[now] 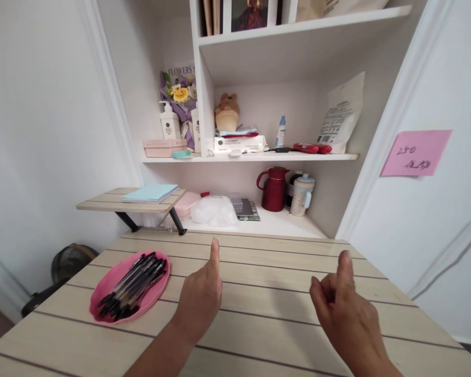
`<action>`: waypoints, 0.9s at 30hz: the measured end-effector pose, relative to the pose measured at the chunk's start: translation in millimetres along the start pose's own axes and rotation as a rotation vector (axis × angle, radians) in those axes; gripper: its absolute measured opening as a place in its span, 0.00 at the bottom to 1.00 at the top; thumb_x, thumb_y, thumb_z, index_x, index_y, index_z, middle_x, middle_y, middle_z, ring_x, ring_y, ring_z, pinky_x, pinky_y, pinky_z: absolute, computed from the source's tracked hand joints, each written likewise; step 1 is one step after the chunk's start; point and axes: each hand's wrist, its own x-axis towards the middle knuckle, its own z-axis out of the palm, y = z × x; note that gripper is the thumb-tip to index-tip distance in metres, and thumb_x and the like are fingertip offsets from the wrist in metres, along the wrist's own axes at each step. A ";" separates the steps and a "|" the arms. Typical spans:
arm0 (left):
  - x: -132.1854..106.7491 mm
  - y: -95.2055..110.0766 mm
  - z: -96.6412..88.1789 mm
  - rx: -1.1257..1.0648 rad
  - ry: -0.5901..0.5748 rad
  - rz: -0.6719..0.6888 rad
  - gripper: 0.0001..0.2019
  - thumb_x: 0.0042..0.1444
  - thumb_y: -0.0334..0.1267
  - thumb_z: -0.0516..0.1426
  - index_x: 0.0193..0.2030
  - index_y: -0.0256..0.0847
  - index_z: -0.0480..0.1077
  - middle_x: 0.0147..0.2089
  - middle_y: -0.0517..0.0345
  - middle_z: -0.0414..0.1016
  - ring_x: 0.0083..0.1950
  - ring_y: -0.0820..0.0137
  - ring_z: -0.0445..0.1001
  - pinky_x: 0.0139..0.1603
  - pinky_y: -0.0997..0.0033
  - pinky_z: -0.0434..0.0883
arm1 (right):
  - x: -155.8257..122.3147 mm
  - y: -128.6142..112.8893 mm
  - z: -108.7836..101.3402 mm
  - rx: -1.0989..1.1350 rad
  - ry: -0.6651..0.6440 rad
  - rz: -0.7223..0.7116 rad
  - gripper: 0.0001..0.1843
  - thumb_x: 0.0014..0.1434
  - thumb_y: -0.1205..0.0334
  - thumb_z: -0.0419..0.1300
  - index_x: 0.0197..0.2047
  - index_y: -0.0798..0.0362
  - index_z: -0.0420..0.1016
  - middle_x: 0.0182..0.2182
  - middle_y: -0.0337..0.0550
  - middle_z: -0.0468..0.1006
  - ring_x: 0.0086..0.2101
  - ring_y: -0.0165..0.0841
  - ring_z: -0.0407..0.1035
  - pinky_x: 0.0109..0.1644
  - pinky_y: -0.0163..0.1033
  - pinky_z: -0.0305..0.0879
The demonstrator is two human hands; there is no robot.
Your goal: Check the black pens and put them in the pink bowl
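My left hand (201, 288) hovers over the wood-slat table with one finger pointing away from me. Its other fingers are folded or hidden from view, and nothing shows in it. My right hand (347, 309) is held above the table's right side, index finger stretched out and thumb apart from it. No object is seen in that hand either. Left of my left hand lies a pink tray (161, 293), and a bunch of black pens (135, 285) rests in it. Neither hand touches the tray or the pens.
A small raised stand (98, 201) bears light-blue paper (151, 192) at the back left. Behind the table, shelves hold a red jug (273, 191), a speckled cup (301, 198), a plastic bag (215, 211) and a plush toy (227, 112). A pink note (416, 152) sticks to the right wall.
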 end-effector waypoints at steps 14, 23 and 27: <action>3.2 -8.3 -8.1 -0.104 -0.120 -0.041 0.33 0.56 0.36 0.47 0.65 0.34 0.34 0.32 0.56 0.71 0.30 0.69 0.70 0.29 0.72 0.65 | -1.8 -4.1 4.7 0.094 -0.135 -0.068 0.28 0.59 0.56 0.46 0.61 0.56 0.49 0.27 0.40 0.74 0.23 0.31 0.67 0.23 0.34 0.58; -63.4 -160.3 -42.7 0.257 -0.373 -0.702 0.27 0.52 0.42 0.46 0.56 0.25 0.56 0.43 0.36 0.69 0.46 0.53 0.68 0.44 0.59 0.63 | -31.0 1.0 -12.4 0.292 -0.619 -0.013 0.16 0.58 0.57 0.46 0.43 0.49 0.71 0.33 0.42 0.78 0.31 0.34 0.72 0.32 0.36 0.64; -101.0 -200.8 -45.5 0.142 -0.466 -0.910 0.31 0.51 0.43 0.46 0.55 0.17 0.53 0.42 0.32 0.70 0.48 0.52 0.68 0.44 0.60 0.65 | -55.6 3.6 -19.3 0.316 -0.831 0.039 0.14 0.54 0.61 0.49 0.40 0.50 0.74 0.27 0.41 0.78 0.28 0.36 0.72 0.32 0.37 0.62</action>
